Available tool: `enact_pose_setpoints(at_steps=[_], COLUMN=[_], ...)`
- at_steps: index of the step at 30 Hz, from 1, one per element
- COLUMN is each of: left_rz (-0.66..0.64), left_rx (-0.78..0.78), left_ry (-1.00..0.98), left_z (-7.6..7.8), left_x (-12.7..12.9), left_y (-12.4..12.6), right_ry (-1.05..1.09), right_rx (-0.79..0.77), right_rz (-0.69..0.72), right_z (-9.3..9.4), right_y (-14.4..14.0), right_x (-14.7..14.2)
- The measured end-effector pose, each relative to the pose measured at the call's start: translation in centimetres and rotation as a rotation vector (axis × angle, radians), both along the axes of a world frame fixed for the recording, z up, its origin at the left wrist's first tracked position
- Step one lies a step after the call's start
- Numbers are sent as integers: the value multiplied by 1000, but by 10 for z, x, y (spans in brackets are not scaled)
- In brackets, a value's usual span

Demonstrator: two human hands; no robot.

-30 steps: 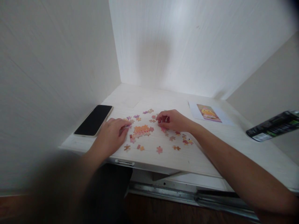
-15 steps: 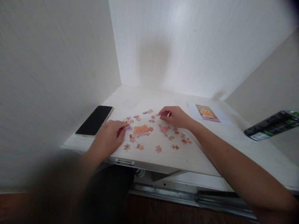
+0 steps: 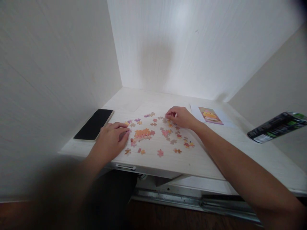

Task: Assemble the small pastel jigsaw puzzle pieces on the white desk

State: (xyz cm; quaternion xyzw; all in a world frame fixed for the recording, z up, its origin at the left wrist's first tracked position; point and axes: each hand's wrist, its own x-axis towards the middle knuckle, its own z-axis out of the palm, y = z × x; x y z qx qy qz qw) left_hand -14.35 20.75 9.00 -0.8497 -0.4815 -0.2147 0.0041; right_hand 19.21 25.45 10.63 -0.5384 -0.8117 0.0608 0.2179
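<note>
My left hand [image 3: 112, 137] rests on the white tabletop, its thumb and index finger closed on a small purple jigsaw piece [image 3: 129, 130]. Just right of it lies a joined orange and pink puzzle section [image 3: 143, 134]. Farther back, my right hand [image 3: 178, 116] has its fingertips pinched low over loose pieces; whatever is between them is hidden. Under that hand is a yellowish puzzle piece [image 3: 169, 124], partly covered. A pink cluster of pieces [image 3: 165, 132] lies nearer to me. One pink piece [image 3: 160, 153] sits alone toward the front edge.
A dark-screened phone [image 3: 94, 124] lies at the left. At the back right is a paper with a printed picture [image 3: 210, 115] of a yellow figure. A black and green can [image 3: 275, 127] is at the far right. Walls enclose the tabletop [image 3: 148, 159]; a drawer handle [image 3: 125, 167] is in front.
My right hand has shifted slightly right and back, uncovering pieces near its fingertips. The left hand stays by the purple piece. The whole view has shifted a little.
</note>
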Motion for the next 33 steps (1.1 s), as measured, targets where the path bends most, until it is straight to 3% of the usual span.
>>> enact_pose_setpoints(at_steps=[8,22,33], left_rz=[-2,72,102], left_rx=[-17,-82,-95], left_ry=[-111,-98,-129], left_z=[1,5,3], left_x=[-3,-3,-7], left_y=[-1,-2,0], right_ry=[16,220,189], right_rx=[23,-334,-291], right_rz=[-67,94,49], right_z=[-3,-1,-5], right_y=[3,3,4], right_x=[7,17,16])
